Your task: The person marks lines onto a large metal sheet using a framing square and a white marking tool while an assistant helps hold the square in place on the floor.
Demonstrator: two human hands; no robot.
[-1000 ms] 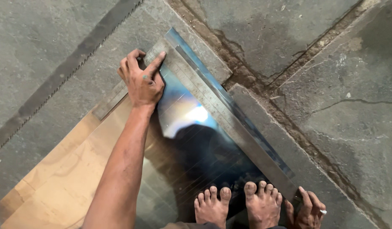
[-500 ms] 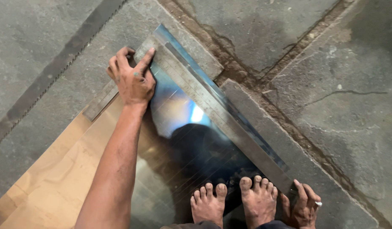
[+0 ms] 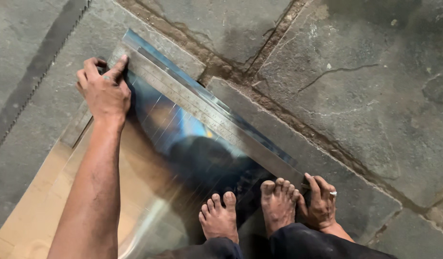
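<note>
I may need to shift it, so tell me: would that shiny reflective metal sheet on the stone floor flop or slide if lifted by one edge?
The shiny metal sheet looks thin, so it would probably flex. Its mirror-smooth face looks slippery. Both bare feet stand on it, likely pinning it.

One shiny metal sheet (image 3: 183,158), one long steel ruler (image 3: 207,112), one saw blade (image 3: 34,72), two hands, two bare feet.
</note>
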